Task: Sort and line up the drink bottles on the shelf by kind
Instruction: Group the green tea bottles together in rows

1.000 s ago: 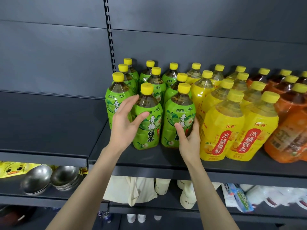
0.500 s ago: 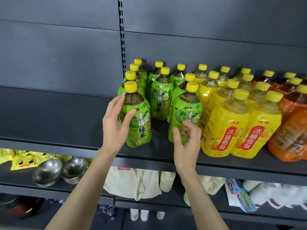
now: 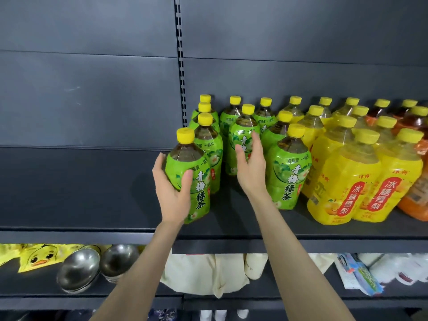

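Scene: a dark shop shelf [image 3: 92, 193] seen from head height, with two bare arms reaching up to it.
Green tea bottles [image 3: 289, 172]: a cluster with yellow caps and green labels, at the left end of the stock.
Yellow bottles [image 3: 347, 181]: just right of the green ones, in tidy columns from front to back.
Orange bottles [image 3: 414, 205]: at the far right, partly cut off by the frame edge.
Left hand [image 3: 172, 193]: fingers and thumb wrapped round the front green bottle [image 3: 201, 193], which stands upright near the shelf's front edge at the cluster's left corner.
Right hand [image 3: 252, 167]: fingers loosely spread and holding nothing, up against the middle green bottle [image 3: 243, 133] one row back; whether it touches is unclear.
Done so far: the three kinds appear already grouped, each apart from the others.
Left to do: the green group looks uneven. Its middle column stops short, leaving a bare gap at the front between the two hands, so these rows likely need evening out.
Below: steel bowls [image 3: 78, 272], a yellow duck packet [image 3: 39, 258] and a cream cloth bag [image 3: 208, 274] on the lower shelf.
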Available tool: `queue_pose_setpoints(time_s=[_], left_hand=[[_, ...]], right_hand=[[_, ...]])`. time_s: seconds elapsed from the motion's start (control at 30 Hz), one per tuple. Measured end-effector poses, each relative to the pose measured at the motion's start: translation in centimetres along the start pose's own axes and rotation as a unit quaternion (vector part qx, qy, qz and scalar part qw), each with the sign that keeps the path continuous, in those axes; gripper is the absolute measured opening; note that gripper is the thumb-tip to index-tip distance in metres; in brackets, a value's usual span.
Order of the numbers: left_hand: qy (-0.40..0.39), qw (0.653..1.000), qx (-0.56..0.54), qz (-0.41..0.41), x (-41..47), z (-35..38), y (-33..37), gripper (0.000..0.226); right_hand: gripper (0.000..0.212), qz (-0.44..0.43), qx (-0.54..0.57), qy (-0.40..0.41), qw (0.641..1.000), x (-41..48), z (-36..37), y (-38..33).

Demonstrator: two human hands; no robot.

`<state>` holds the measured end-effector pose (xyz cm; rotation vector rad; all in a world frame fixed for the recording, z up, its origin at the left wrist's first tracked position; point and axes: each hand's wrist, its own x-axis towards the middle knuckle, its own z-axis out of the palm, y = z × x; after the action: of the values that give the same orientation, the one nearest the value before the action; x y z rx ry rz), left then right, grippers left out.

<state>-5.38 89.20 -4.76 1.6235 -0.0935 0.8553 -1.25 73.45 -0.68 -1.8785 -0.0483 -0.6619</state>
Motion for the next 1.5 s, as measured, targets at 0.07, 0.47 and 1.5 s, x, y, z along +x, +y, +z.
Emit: queue_pose_setpoints(time_s=[0.07,0.47,1.5], left_hand=[[0.001,1.0,-0.023,-0.002,0.1,0.2,-0.6,0.068],[0.02,0.997,-0.068,0.031,0.2,0.5,-1.8,0.06],[0.02,0.999,-0.037,0.026,0.2,0.6,-2.0,0.054]], right_hand=[[0.06,0.029,-0.01,0.007,1.0,1.2,0.5,0.5],[0.067,0.079,-0.118,-0.003,0.99,3.0,2.2,2.7],[0.064,0.142,0.053,-0.045,0.987,4.4,3.4,7.2]])
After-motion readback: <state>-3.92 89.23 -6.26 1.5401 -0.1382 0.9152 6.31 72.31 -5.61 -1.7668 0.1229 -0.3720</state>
